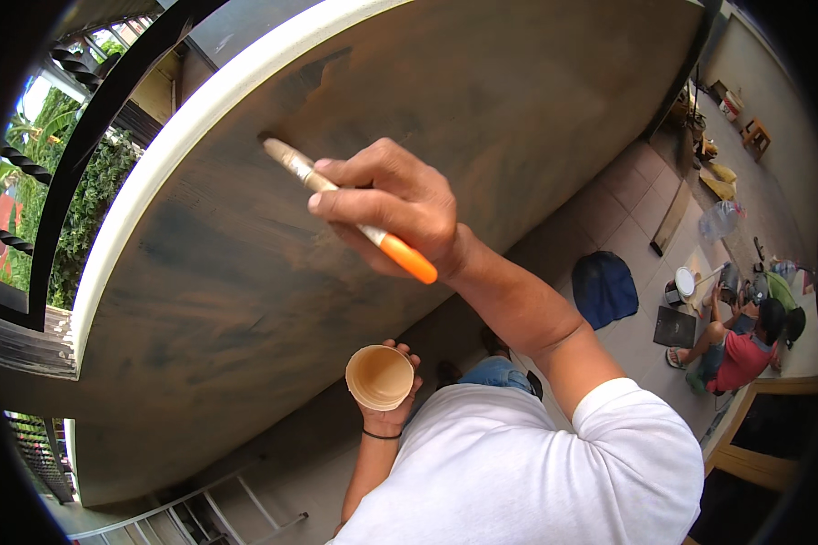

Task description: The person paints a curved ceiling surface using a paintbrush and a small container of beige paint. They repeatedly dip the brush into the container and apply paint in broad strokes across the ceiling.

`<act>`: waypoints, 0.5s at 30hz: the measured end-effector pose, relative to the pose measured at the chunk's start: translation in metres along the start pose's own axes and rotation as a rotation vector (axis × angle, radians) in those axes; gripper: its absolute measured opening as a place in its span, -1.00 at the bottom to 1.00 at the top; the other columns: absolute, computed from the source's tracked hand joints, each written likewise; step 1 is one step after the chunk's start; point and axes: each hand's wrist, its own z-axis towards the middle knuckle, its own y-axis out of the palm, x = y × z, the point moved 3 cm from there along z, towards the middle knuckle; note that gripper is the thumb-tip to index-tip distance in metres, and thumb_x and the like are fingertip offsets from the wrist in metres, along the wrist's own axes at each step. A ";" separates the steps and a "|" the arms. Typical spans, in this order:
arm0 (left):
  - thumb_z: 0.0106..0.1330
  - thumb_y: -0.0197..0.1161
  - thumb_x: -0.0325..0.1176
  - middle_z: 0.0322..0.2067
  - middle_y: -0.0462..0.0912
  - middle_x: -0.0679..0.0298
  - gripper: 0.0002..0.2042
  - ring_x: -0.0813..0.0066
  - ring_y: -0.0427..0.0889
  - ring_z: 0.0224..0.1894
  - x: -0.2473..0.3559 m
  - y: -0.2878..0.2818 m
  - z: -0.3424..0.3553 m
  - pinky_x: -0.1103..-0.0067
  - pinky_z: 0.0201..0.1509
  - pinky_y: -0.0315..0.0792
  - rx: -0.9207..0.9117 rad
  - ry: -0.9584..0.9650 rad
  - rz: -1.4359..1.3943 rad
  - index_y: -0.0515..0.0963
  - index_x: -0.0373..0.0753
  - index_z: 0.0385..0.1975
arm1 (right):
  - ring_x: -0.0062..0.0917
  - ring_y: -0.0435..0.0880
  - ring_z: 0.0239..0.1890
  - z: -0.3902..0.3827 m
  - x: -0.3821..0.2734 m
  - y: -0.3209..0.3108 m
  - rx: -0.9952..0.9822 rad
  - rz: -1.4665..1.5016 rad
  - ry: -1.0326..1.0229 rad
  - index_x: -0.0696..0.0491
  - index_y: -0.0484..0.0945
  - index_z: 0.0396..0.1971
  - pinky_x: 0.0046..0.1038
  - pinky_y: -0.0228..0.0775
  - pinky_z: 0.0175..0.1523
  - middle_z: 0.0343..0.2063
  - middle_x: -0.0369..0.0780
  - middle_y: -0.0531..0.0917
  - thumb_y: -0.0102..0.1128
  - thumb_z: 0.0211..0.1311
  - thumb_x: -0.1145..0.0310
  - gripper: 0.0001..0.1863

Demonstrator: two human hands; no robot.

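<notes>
My right hand is closed around a paintbrush with an orange-tipped handle. The bristles point up and left, at a wall streaked in brown and dark grey; whether they touch it I cannot tell. Lower down, my left hand grips a round, cream-coloured cup, tilted so that its inside shows. A pale tan coating lines the cup. Along the wall's upper left edge runs a white trim.
A metal ladder stands at the lower left, near a black railing. To the right, a person in a red top crouches beside an open paint can. A dark blue cloth and a plank lie on the tiles.
</notes>
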 end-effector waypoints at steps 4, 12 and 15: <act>0.48 0.25 0.19 0.27 0.60 0.03 -0.32 -0.07 0.60 0.31 0.002 -0.013 -0.011 0.10 0.15 0.70 -0.051 0.033 -0.026 0.48 -0.25 0.37 | -0.46 0.83 -0.22 0.022 0.078 -0.096 0.410 -0.161 0.255 0.15 0.74 -0.23 -0.46 0.71 -0.10 -0.24 -0.15 0.82 0.44 0.27 0.68 -0.86; 0.48 0.26 0.17 0.21 0.66 0.05 -0.35 -0.05 0.65 0.27 0.002 -0.017 -0.015 0.14 0.13 0.71 0.060 0.020 -0.067 0.52 -0.24 0.33 | -0.38 0.69 -0.29 0.017 0.026 -0.011 0.177 -0.432 -0.097 0.05 0.77 -0.23 -0.42 0.60 -0.20 -0.24 -0.15 0.74 0.53 -0.01 0.61 -0.71; 0.48 0.24 0.19 0.20 0.65 0.04 -0.34 -0.04 0.65 0.27 0.003 -0.006 -0.004 0.13 0.12 0.72 0.027 0.034 0.013 0.52 -0.25 0.33 | -0.43 0.78 -0.20 0.014 -0.011 0.023 -0.023 -0.091 -0.013 0.05 0.81 -0.14 -0.47 0.65 -0.16 -0.20 -0.15 0.77 0.52 0.06 0.71 -0.65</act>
